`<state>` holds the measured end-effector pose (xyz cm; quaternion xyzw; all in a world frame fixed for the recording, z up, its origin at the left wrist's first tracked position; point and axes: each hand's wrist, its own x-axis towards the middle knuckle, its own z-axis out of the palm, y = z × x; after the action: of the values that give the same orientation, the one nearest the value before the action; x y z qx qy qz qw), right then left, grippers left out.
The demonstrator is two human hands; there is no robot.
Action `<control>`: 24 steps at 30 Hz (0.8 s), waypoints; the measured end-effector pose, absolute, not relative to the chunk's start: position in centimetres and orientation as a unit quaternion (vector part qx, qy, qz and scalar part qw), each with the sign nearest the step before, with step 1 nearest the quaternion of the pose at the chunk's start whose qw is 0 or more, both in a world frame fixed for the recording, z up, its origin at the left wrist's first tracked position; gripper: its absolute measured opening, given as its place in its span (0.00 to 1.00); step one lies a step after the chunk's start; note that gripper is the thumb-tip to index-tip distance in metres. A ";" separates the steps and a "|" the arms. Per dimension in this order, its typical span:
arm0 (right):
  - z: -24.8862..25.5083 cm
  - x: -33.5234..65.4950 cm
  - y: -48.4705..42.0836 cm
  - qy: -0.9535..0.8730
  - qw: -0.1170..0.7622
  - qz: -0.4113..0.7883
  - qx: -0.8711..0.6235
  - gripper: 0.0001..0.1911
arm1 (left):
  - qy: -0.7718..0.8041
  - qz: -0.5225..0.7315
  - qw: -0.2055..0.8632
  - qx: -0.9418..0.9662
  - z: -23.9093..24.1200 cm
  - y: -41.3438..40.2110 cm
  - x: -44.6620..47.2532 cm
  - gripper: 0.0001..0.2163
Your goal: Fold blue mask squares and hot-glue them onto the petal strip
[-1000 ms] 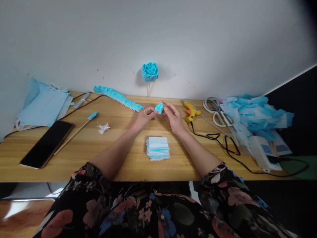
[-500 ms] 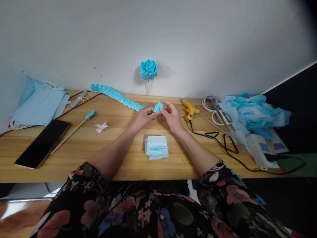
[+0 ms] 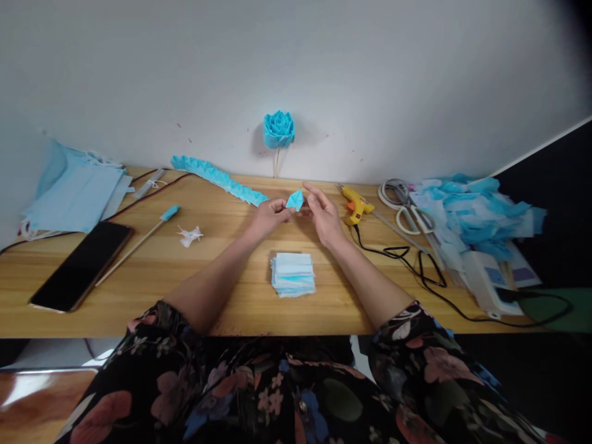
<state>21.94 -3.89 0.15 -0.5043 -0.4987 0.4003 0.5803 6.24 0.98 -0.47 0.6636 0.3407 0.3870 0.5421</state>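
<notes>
— Where's the folded blue piece (image 3: 295, 200)?
— Held above the surface (image 3: 222, 271), beyond the stack of squares (image 3: 293, 274). The left hand (image 3: 268, 217) has a narrow grip on its left corner, tip tilted up and rightward.
— And the right hand (image 3: 324, 216)?
— Just right of the piece, grip loosely spread and holding nothing. I can't tell if it touches.

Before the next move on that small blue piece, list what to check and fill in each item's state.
1. Blue piece pinched in left hand fingertips: ok.
2. Right hand gripping the piece: cannot tell; its fingers are spread beside it.
3. Stack of blue squares lying between the forearms: ok.
4. Glue gun apart from both hands: ok.
5. Black cord clear of the right forearm: ok.
</notes>
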 end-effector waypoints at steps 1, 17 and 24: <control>0.1 22.0 -3.9 -0.496 0.582 0.402 -0.504 0.31 | 0.341 0.385 0.539 0.667 -0.5 1.0 6.2 0.13; -0.1 21.9 -3.8 -0.525 0.572 0.391 -0.494 0.26 | 0.329 0.355 0.505 0.715 -0.8 0.7 6.3 0.14; -0.3 22.3 -3.3 -0.526 0.584 0.370 -0.495 0.26 | 0.311 0.366 0.513 0.712 -0.5 0.5 6.0 0.20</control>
<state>22.33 -3.34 -0.29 -0.4946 -0.5264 0.3698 0.5844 5.98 0.49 -0.52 0.7116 0.3107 0.3660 0.5130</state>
